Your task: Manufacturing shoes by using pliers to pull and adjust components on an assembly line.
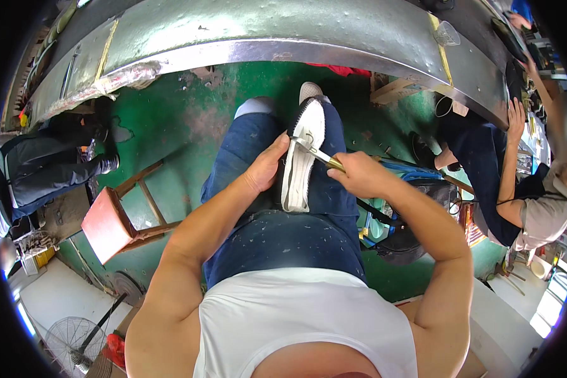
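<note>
White vest cloth (302, 315) fills the lower middle of the view, with both bare forearms running up from it to the lap. On the lap, across dark blue trousers (283, 233), lies a shoe (302, 157), sole side up: pale sole, dark edging, toe pointing away from the person. The left hand (266, 167) has its grip clenched around the shoe's left side, thumb pressed at the sole's edge. The right hand (358, 173) grips a hand tool (318, 153) with a brass-coloured handle; its metal tip touches the sole near the toe end.

Just left of the knees stands a small wooden stool (116, 217) with a worn red seat, on a green painted floor (170, 120). Beyond the feet runs a long curved metal counter (264, 31) with a bright steel lip. At far left sits a person in dark trousers (44, 167); at right another person (516, 183) leans at the counter, one hand on its edge. A standing fan (69, 343) shows at lower left.
</note>
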Available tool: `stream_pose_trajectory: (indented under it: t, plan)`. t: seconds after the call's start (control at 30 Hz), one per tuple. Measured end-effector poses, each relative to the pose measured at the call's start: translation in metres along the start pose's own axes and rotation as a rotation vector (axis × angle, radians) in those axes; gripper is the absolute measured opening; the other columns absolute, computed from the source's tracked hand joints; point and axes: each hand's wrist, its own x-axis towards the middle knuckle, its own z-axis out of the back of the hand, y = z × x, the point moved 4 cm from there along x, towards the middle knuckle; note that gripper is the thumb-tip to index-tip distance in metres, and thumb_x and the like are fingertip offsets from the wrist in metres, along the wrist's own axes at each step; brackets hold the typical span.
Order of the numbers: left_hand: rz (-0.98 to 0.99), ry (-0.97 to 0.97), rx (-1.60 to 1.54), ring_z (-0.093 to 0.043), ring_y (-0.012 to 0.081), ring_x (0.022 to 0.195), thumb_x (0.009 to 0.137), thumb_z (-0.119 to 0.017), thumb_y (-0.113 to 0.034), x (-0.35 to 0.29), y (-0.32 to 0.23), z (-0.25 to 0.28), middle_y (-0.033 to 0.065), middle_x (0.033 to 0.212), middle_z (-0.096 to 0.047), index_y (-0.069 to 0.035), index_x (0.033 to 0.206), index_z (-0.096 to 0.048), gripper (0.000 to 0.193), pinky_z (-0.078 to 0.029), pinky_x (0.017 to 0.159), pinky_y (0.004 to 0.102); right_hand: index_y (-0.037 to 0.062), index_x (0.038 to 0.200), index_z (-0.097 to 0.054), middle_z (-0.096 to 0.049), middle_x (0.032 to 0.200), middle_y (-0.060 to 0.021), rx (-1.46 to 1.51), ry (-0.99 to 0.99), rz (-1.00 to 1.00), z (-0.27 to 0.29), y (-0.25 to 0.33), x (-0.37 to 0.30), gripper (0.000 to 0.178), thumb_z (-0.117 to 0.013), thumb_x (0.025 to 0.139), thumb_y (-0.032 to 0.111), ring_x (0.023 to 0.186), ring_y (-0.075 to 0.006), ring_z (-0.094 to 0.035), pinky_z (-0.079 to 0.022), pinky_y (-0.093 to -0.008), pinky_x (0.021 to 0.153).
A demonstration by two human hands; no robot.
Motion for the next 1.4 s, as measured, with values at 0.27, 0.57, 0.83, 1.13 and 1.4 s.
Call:
stream_pose_trajectory:
  t: [0.27,0.57,0.83,1.13,1.4]
  plan:
    - [-0.125,-0.057,0.263,-0.053,0.0162,0.124,0.100,-0.063,-0.036,0.013,-0.021,-0.009,0.0052,0.136,-0.058,-0.008,0.154,-0.035,0.067,-0.042,0.107,0.0329,0.0008,0.116,-0.060,-0.067,0.096,-0.0250,0.553,-0.325,-0.152,-0.072,-0.010,0.000,0.032,-0.059,0.096,0.026,0.097,-0.0445,-0.064,-0.050,-0.0501,0.084]
    - [-0.090,-0.107,0.194,-0.060,0.0150,0.112,0.099,-0.065,-0.027,0.016,-0.014,-0.017,0.0071,0.125,-0.063,-0.005,0.145,-0.047,0.055,-0.048,0.098,0.0308,0.0013,0.095,-0.060,-0.063,0.073,-0.0074,0.917,-0.133,-0.233,-0.068,-0.022,0.002,0.026,-0.058,0.099,0.027,0.059,-0.0171,-0.060,-0.048,-0.0331,0.053]
    - [-0.038,-0.254,0.379,-0.065,0.0159,0.099,0.097,-0.066,-0.032,0.023,-0.015,-0.026,0.0099,0.114,-0.068,-0.002,0.140,-0.052,0.054,-0.052,0.088,0.0319,-0.0075,0.121,-0.055,-0.064,0.097,-0.0126,1.758,0.359,-0.046,-0.093,-0.062,0.003,0.040,-0.061,0.100,0.026,0.081,-0.0194,-0.066,-0.047,-0.0213,0.046]
    - [0.021,-0.243,0.536,-0.064,0.0197,0.102,0.092,-0.069,-0.031,0.029,-0.021,-0.032,0.0125,0.116,-0.067,0.000,0.139,-0.051,0.059,-0.052,0.089,0.0332,-0.0014,0.096,-0.063,-0.068,0.078,-0.0152,0.691,-0.338,-0.076,-0.004,-0.034,-0.004,0.045,-0.047,0.104,0.040,0.080,-0.0254,-0.070,-0.053,-0.0402,0.067]
    - [0.103,-0.133,0.606,-0.063,0.0193,0.107,0.089,-0.071,-0.027,0.026,-0.030,-0.032,0.0106,0.119,-0.065,-0.002,0.138,-0.049,0.059,-0.050,0.093,0.0349,-0.0023,0.087,-0.061,-0.065,0.071,-0.0116,0.325,-0.317,0.073,0.003,-0.027,0.005,0.039,-0.048,0.103,0.031,0.065,-0.0236,-0.066,-0.051,-0.0365,0.064]
